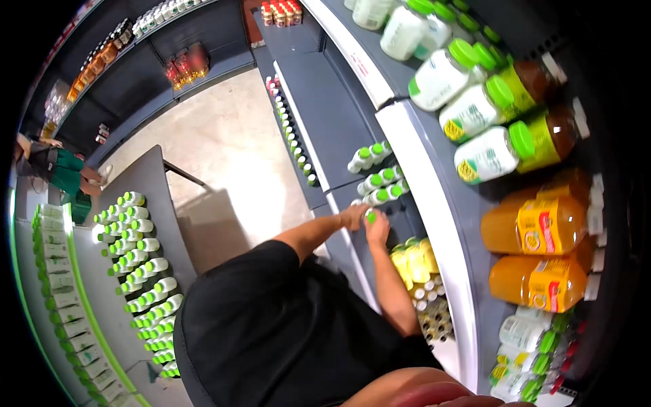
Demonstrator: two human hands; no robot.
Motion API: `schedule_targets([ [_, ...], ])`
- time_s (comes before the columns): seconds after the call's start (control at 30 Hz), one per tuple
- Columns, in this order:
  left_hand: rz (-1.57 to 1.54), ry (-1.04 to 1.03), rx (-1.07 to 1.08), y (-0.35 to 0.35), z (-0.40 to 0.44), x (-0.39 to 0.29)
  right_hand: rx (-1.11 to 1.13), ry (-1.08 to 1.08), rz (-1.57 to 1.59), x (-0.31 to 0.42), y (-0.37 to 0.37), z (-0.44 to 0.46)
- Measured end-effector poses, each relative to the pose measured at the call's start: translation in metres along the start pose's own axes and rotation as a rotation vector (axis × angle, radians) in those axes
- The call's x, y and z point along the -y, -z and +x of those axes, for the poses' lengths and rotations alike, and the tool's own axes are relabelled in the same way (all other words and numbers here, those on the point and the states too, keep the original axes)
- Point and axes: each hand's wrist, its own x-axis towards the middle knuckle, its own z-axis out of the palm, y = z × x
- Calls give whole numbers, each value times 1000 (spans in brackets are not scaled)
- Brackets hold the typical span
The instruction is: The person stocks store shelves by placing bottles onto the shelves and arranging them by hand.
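Observation:
My right hand is closed around a white bottle with a green cap, over the lower shelf. Right beside it, my left hand has its fingers curled at the shelf's front edge. What lies in those fingers is hidden, and whether they touch the same bottle is unclear. Just beyond both hands, short rows of green-capped white bottles stand on the shelf. Yellow bottles are on the near side of my right hand.
An upper shelf on the right carries white bottles and orange juice bottles. A dark table at left holds many green-capped bottles. Small bottles line a lower ledge. Another person is at far left.

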Motion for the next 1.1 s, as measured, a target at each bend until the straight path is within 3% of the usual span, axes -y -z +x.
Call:
schedule_targets([
  [0.07, 93, 14, -132, -16, -9, -5, -37, 111, 88, -6, 8, -8],
  [0.13, -20, 300, -20, -25, -15, -17, -52, 142, 97, -4, 11, -18],
  [0.2, -95, 238, 80, -9, -37, -36, -23, 207, 117, -3, 18, -32],
  [0.27, -304, 201, 27, -23, -71, -34, -46, 272, 109, 10, 34, -54],
  [0.33, -666, 402, 134, -10, -118, -59, -2, 294, 120, 12, 42, -78],
  [0.37, -647, 393, 190, -22, -140, -47, 102, 195, 231, -3, 31, -89],
  [0.4, -543, 320, 117, -38, -164, -39, 221, 89, 333, -16, 16, -102],
  [0.47, -416, 355, 124, -45, -226, -37, 613, -240, 526, -23, 0, -134],
  [0.5, -448, 485, 241, -35, -266, -36, 822, -412, 596, -10, -22, -143],
  [0.57, -596, 697, 468, -39, -335, -59, 1196, -525, 641, 15, -51, -178],
  [0.6, -670, 733, 387, -46, -378, -75, 1376, -597, 640, 26, -66, -199],
  [0.73, -839, 876, -117, -123, -540, -155, 1880, -211, 269, 73, -126, -268],
  [0.77, -456, 998, -161, -125, -554, -186, 1980, -149, 159, 97, -135, -283],
  [0.8, -374, 1095, -262, -136, -567, -209, 2067, -96, 52, 120, -142, -302],
  [0.87, -284, 1241, -353, -150, -581, -245, 2100, -18, -215, 160, -146, -322],
  [0.93, -387, 1260, -482, -178, -588, -254, 2146, 106, -430, 186, -153, -339],
  [1.1, -301, 1458, -919, -228, -588, -290, 2194, 352, -552, 206, -173, -381],
])
